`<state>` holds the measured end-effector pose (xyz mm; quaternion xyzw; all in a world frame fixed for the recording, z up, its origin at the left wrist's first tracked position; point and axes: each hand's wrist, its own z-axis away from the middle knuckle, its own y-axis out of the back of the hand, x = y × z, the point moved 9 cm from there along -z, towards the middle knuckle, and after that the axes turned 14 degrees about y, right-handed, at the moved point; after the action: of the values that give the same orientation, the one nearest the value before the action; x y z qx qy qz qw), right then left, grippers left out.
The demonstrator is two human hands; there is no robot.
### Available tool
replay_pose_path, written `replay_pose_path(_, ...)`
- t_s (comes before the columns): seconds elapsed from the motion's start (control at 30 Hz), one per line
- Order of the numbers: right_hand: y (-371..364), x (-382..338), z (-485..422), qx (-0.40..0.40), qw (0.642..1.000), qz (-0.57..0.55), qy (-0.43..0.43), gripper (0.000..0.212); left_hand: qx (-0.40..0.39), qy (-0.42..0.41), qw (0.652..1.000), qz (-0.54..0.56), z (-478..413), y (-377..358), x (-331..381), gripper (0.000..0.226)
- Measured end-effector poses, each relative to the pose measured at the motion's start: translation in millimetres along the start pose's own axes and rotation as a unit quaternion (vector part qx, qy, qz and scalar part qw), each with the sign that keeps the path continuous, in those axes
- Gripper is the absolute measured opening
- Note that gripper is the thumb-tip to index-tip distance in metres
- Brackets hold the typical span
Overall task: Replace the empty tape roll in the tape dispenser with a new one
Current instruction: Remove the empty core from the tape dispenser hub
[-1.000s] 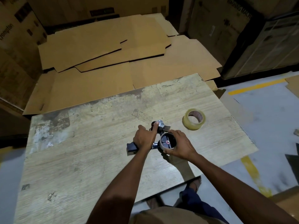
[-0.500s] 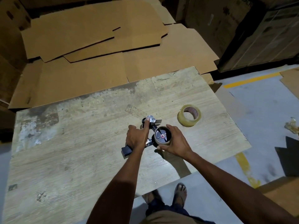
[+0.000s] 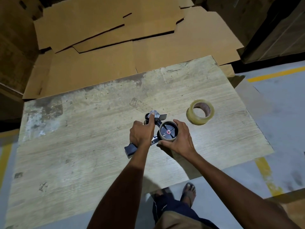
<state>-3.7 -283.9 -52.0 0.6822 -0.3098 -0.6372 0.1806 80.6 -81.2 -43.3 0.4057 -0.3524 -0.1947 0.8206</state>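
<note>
Lower frame: two bare forearms reach up from the bottom edge; below them, dark shorts and one sandalled foot [image 3: 189, 192] on a grey floor [image 3: 280, 113] with yellow painted lines.

Counter [image 3: 82, 154]: one flat board, pale wood-grain, worn and stained, with dark scuffed patches at its upper left.

One dispenser [image 3: 154, 129] at frame centre, on or just above the counter; contact cannot be told. Dark plastic handle, metal frame, shiny metal plate at its far end.

Left hand [image 3: 142, 134]: grip closed around the handle, whose dark butt sticks out at lower left. The forefinger is stretched forward, its tip on the metal plate.

Right hand [image 3: 179, 139]: grip wide, curled around one empty core [image 3: 160, 138] seated on the dispenser's hub. Thumb on the near side, fingers over the far right side. The core is a short brown cardboard cylinder; inside it shows a black spoked hub with a small pink centre.

One new roll [image 3: 200, 112], middle right of the frame, lying flat on the counter, apart from both hands. Clear yellowish tape, glossy, on a brown core.

Upper frame: several flattened cardboard sheets [image 3: 99, 47], brown and matte, overlapping on the floor beyond the counter. Stacked cartons [image 3: 272, 27] stand at upper right, more at upper left.
</note>
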Motion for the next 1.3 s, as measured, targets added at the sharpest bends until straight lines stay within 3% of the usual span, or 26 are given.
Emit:
replay_pose_path(0.17,-1,2,-5,0.020,1.000,0.004,0.018,0.086,0.010,-0.005,1.000,-0.004,1,0,3,0.091)
replay_pose_path(0.37,3,2,-9,0.007,0.999,-0.014,0.036,0.084,-0.012,0.041,0.998,-0.048,2,-8,-3,0.109)
replay_pose_path(0.67,0,4,-13,0.036,0.999,-0.023,0.020,0.092,0.008,0.060,0.997,-0.041,8,-7,-2,0.108)
replay_pose_path(0.87,9,-1,-15,0.050,0.998,-0.004,0.031,0.077,0.049,0.041,0.998,-0.013,9,-5,5,0.095)
replay_pose_path(1.03,20,-11,-21,0.026,0.996,-0.019,0.085,0.066,0.064,0.029,0.998,0.000,9,-6,6,0.097)
replay_pose_path(1.3,12,-4,-36,-0.075,0.979,-0.012,0.189,0.083,0.081,0.006,0.997,0.014,10,-5,9,0.089)
